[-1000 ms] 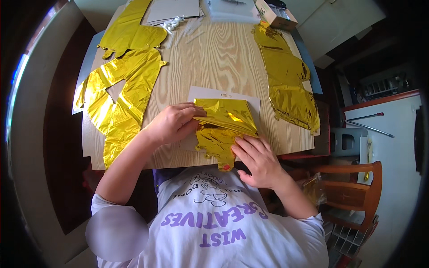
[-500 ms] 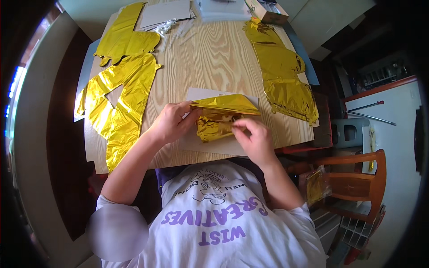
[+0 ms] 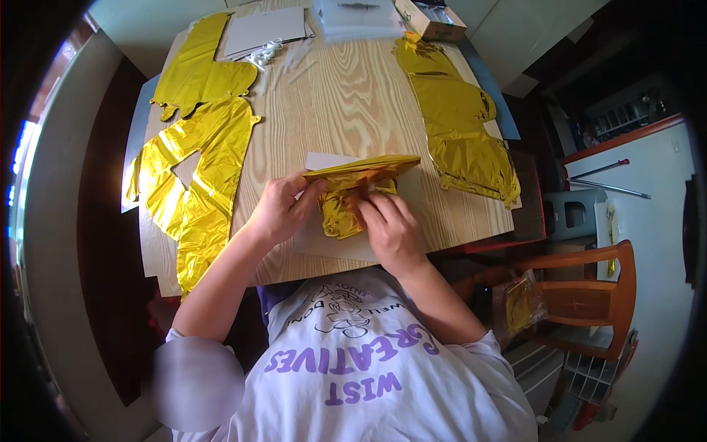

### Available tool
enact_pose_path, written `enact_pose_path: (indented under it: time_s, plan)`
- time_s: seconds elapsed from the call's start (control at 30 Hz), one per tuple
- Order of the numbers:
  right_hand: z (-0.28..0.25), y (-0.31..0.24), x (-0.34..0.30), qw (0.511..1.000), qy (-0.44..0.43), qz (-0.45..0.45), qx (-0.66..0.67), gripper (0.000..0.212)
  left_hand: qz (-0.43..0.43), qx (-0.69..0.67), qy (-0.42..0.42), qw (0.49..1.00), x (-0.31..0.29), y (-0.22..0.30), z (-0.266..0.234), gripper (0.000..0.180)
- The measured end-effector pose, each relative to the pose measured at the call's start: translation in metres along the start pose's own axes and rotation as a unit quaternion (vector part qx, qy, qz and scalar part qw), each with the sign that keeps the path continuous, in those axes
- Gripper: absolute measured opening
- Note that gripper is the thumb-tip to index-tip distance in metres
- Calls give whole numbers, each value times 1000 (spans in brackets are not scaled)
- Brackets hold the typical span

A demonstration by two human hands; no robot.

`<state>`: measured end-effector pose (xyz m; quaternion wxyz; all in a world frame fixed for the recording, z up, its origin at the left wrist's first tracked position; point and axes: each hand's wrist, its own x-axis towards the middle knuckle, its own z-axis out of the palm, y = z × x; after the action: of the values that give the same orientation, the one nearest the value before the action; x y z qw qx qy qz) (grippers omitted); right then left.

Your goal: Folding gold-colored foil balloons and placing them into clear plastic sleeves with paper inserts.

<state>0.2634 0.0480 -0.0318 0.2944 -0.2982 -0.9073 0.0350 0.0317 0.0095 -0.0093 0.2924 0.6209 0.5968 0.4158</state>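
Note:
A folded gold foil balloon (image 3: pixel 340 218) lies over a pale card (image 3: pixel 328 245) at the table's near edge, its upper flap lifted. My left hand (image 3: pixel 282 209) pinches the left end of that flap between thumb and fingers. Under the flap, the fingers of my right hand (image 3: pixel 392 227) are drawn together against the crumpled lower part of the foil; their tips are partly hidden. To the left lie two flat gold foil balloons, one angular with a hole (image 3: pixel 213 158) and one farther back (image 3: pixel 195 70). Another flat gold foil balloon (image 3: pixel 456 118) stretches along the right side.
At the back stand a stack of grey-white cards (image 3: pixel 265 31), white ribbon-like pieces (image 3: pixel 265 54), clear plastic sleeves (image 3: pixel 357 20) and a small open box (image 3: pixel 433 20). Right of the wooden table (image 3: pixel 335 88) are a wooden chair (image 3: pixel 589 298) bearing a clear bag (image 3: pixel 524 302) and a grey-blue stool (image 3: pixel 574 214).
My right hand has moved left and slightly down, deeper against the foil under the flap. The lifted flap looks narrower and tilts up at its right end. My left hand keeps its pinch.

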Motion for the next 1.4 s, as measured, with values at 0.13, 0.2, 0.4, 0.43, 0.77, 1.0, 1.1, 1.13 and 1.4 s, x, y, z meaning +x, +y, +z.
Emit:
enact_pose_path:
  time_s: [0.13, 0.2, 0.4, 0.43, 0.77, 1.0, 1.1, 1.13, 1.4]
  plan:
    - [2, -2, 1, 999, -41, 10, -24, 29, -86, -7, -16, 996, 3, -2, -3, 17]
    - [3, -3, 3, 998, -53, 32, -18, 33, -76, -9, -9, 997, 5, -2, -4, 17]
    - [-6, -14, 15, 993, -63, 95, -35, 38, 115, 85, -52, 988, 1, 0, -6, 22]
    - [-4, -12, 9, 994, -55, 90, -24, 39, 168, 94, -62, 979, 0, -9, -3, 24]
    - [-96, -11, -28, 989, 20, 65, 134, 3, 297, 234, -143, 915, -9, -9, -6, 55]
    - [-40, 48, 37, 991, -96, 33, 83, 47, 262, 212, -177, 925, -4, -5, -17, 91]
    - [-14, 48, 32, 968, -245, 52, 24, 71, 196, 261, -150, 933, -13, -6, -24, 109]
    - [-14, 43, 26, 971, -230, 64, 14, 71, 184, 277, -154, 930, -16, -7, -24, 113]
    - [-7, 32, 7, 977, -202, 75, 6, 79, 63, 311, -102, 943, -68, 8, 28, 122]
